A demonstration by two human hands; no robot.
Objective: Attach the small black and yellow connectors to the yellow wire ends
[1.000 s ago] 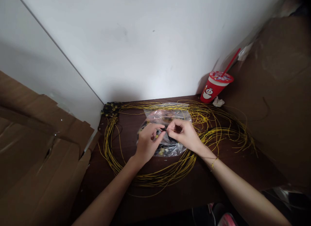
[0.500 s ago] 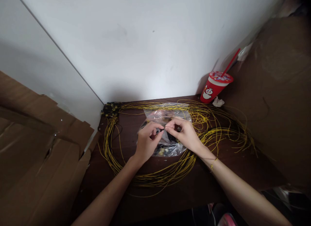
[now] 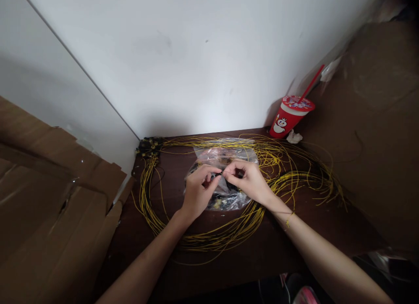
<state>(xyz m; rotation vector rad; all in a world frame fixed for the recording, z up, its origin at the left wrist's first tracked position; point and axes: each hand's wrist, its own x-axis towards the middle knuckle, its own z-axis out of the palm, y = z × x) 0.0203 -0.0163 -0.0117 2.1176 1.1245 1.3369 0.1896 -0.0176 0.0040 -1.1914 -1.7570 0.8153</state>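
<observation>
"What is shown nearest?"

"On a dark brown wooden table (image 3: 258, 261), a curved bundle of thin yellow and black wires (image 3: 225, 235) is laid along the near side."

"And in the hands?"

"Just beyond the near wires, over the middle of the table, a tiny black piece (image 3: 219, 173) is pinched between the thumb and fingertips of the left hand (image 3: 199, 187). The right hand (image 3: 248, 180) is closed in a pinch, its fingertips held just beside the piece; whether anything is gripped there cannot be told."

"What is seen beneath?"

"A crumpled clear plastic bag (image 3: 241, 202), by which dark and yellowish parts (image 3: 217, 203) are covered."

"And farthest off?"

"More wires are strung across the far side, gathered at far left in a cluster of small black and yellow ends (image 3: 149, 147). At far right, a red tapered cup (image 3: 288, 119) with red lid and straw is placed beside a crumpled white tissue (image 3: 294, 137), backed by a white wall (image 3: 203, 77)."
</observation>
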